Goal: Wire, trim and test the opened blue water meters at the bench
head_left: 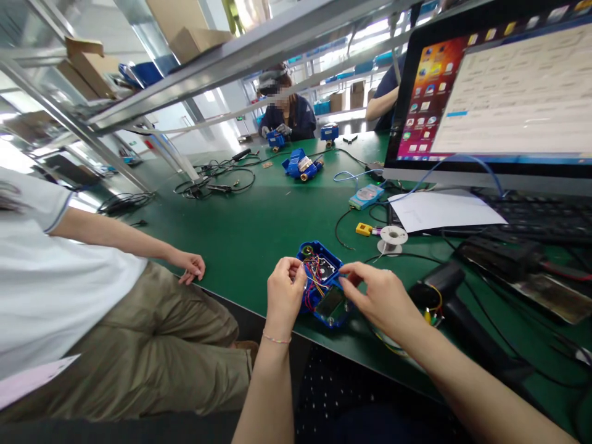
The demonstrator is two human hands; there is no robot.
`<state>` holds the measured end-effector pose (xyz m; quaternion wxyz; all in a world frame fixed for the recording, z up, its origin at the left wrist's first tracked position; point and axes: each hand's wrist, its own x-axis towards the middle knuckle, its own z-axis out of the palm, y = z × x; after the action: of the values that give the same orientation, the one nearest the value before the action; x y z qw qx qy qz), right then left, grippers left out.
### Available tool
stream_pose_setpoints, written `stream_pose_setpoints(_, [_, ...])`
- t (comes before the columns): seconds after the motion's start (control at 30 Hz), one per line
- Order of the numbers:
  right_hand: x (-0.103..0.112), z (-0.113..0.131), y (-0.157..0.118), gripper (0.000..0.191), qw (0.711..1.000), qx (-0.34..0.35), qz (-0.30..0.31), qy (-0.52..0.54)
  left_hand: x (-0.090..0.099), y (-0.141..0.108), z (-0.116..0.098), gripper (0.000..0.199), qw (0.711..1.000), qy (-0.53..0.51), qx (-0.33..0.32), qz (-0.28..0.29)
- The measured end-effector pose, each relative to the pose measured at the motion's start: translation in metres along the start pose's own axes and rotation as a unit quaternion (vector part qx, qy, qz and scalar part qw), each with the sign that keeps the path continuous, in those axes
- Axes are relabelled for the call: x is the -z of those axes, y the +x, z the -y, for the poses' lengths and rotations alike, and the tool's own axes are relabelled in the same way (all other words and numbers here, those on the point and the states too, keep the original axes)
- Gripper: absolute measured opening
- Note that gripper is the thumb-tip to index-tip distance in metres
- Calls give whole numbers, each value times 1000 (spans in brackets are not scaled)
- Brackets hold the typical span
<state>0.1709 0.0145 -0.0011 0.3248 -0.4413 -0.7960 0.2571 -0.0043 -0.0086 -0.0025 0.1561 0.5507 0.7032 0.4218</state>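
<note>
An opened blue meter housing point(340, 253) lies near the front edge of the table. One half holds a circuit board and red, yellow and white wires point(316, 287); the other half has a small grey display point(330, 303). At the housing's left side, my left hand point(285, 288) has its fingers curled in a pinch by the wires. What sits between those fingertips is hidden. My right hand point(375, 293) brings thumb and forefinger together on the right rim, where the two halves meet.
Right of the housing are a wire spool point(392, 239), a yellow connector point(364, 229), a barcode scanner point(456, 308), a keyboard point(541, 216) and a monitor point(499, 98). Blue meters point(300, 164) and black cables point(226, 179) lie farther back. A person's hand point(191, 266) rests at the left edge; others work behind.
</note>
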Motion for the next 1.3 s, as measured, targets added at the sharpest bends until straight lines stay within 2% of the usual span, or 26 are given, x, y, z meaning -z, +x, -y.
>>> stream_pose_setpoints(0.17, [-10,-17,49,11,993,104,33,46,2,-4,6,10,999,-53,0,4])
stream_pose_setpoints(0.33, [-20,-13,69,9,971,169,116,121,3,-6,-4,12,995,-94,-12,-1])
stream_pose_setpoints(0.47, [-21,-15,70,8,966,137,142,165,1,-4,-10,10,998,-37,-36,-22])
stream_pose_setpoints(0.63, [-25,-25,65,8,978,188,84,38,-5,-8,-1,9,999,0,-2,-33])
stream_pose_setpoints(0.73, [-27,-27,62,8,977,200,66,7,-7,-11,3,9,999,-17,22,-43])
stream_pose_setpoints(0.87, [-24,-22,59,10,973,207,82,63,-6,-13,1,9,996,-65,40,-42])
stream_pose_setpoints(1.0, [-18,-15,59,11,967,192,111,128,-5,-15,-4,10,995,-86,17,-38])
stream_pose_setpoints(1.17, [-15,-13,60,11,963,176,137,148,-7,-18,-6,8,998,-51,-1,-46])
stream_pose_setpoints(1.3, [-15,-15,57,13,958,191,155,148,-7,-22,-2,7,999,-17,-9,-38])
